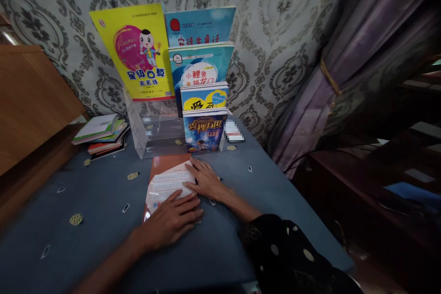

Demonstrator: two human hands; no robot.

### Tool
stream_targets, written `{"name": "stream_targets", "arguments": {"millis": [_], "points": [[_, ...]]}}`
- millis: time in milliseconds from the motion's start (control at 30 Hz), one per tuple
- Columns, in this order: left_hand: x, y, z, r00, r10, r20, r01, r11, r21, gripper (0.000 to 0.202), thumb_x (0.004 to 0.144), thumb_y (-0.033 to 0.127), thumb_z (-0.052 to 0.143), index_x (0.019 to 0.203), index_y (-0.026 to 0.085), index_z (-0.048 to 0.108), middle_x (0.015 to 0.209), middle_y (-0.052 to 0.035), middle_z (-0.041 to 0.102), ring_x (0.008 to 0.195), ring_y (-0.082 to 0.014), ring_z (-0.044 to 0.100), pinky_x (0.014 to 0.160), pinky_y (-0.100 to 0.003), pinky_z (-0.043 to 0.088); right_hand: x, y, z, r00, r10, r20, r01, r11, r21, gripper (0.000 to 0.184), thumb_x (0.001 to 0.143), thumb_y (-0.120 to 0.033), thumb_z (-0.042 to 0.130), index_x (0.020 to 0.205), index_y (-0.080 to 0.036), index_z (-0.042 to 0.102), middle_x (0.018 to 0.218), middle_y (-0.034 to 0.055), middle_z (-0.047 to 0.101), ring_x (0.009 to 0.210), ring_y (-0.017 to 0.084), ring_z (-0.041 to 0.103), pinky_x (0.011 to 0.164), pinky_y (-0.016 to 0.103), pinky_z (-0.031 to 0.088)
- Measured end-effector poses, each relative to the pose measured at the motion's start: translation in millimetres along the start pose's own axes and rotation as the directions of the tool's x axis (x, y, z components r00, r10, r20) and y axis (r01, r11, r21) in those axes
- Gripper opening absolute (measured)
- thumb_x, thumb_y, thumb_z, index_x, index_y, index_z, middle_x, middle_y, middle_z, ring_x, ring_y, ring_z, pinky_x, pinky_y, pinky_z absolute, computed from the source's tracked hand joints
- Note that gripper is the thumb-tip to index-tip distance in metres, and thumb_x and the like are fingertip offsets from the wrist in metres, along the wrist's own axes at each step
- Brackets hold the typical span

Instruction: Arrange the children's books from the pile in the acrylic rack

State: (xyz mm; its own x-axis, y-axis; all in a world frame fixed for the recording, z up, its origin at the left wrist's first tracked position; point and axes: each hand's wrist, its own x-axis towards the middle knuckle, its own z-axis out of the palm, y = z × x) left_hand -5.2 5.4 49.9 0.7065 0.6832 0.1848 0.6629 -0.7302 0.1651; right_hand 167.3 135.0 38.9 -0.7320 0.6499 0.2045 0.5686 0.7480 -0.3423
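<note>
An orange-brown book (168,183) with a pale printed panel lies flat on the blue tablecloth. My left hand (177,216) rests on its lower right part, fingers stretched out and slightly spread. Across the upper right edge lies my right hand (205,179), also with extended fingers. Just beyond the book stands a clear stepped display rack (138,131). On its right side, a dark blue book (204,133) is in front, with a yellow book (203,99) and two blue books (201,62) behind. A large yellow workbook (141,55) leans at the rack's upper left.
A small pile of books (99,131) sits at the back left, beside a brown wooden panel (34,101). Patterned wallpaper (275,32) rises behind the table. A tied purple curtain (310,101) hangs at the right, past the table's edge.
</note>
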Motion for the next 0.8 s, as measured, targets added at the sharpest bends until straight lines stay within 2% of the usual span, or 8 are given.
{"name": "stream_targets", "arguments": {"millis": [167,267,533,667,800], "points": [[-8.1,8.5,-4.6,0.998,0.011,0.07,-0.011,1.0,-0.001,0.052,0.095,0.011,0.042,0.144,0.028,0.043,0.148,-0.0004,0.049,0.143,-0.0219,0.036,0.115,-0.053,0.032,-0.1,0.2,0.3,1.0,0.003,0.016,-0.003,1.0,-0.004,0.064,0.091,-0.05,0.058,0.142,-0.012,0.047,0.151,0.0213,0.04,0.139,0.032,0.037,0.113,0.049,0.029],[-13.5,13.7,-4.9,0.994,-0.009,0.105,0.008,1.0,0.012,0.062,0.089,0.006,0.044,0.148,0.027,0.037,0.151,0.001,0.046,0.144,-0.022,0.033,0.116,-0.052,0.031,-0.4,1.9,1.5,1.0,-0.008,0.005,0.008,1.0,-0.007,0.063,0.091,-0.051,0.057,0.143,-0.015,0.047,0.151,0.019,0.041,0.139,0.031,0.037,0.112,0.049,0.03],[-39.5,21.7,0.9,0.996,-0.068,0.053,0.065,0.996,0.06,0.072,0.085,0.0,0.041,0.152,0.024,0.028,0.153,-0.0017,0.042,0.146,-0.021,0.03,0.119,-0.048,0.025,0.8,4.0,5.2,1.0,-0.014,0.015,0.014,1.0,-0.025,0.064,0.092,-0.051,0.055,0.143,-0.013,0.047,0.151,0.0209,0.04,0.14,0.032,0.036,0.113,0.049,0.03],[-62.1,21.3,-3.1,0.993,-0.109,0.04,0.103,0.988,0.112,0.073,0.083,-0.002,0.039,0.151,0.022,0.03,0.152,-0.0021,0.043,0.144,-0.019,0.033,0.119,-0.044,0.028,1.2,2.8,5.2,0.999,-0.001,0.035,0.003,0.999,-0.043,0.064,0.092,-0.051,0.054,0.143,-0.012,0.046,0.152,0.0213,0.039,0.141,0.033,0.036,0.113,0.05,0.029],[-90.1,20.2,-8.3,0.98,-0.199,0.0,0.196,0.966,0.171,0.075,0.079,-0.005,0.039,0.15,0.022,0.033,0.15,-0.0032,0.047,0.141,-0.0181,0.04,0.116,-0.043,0.033,1.2,5.1,4.2,0.999,-0.01,0.045,0.013,0.998,-0.068,0.063,0.094,-0.053,0.05,0.144,-0.014,0.046,0.153,0.0197,0.038,0.143,0.031,0.033,0.114,0.049,0.03]]}}
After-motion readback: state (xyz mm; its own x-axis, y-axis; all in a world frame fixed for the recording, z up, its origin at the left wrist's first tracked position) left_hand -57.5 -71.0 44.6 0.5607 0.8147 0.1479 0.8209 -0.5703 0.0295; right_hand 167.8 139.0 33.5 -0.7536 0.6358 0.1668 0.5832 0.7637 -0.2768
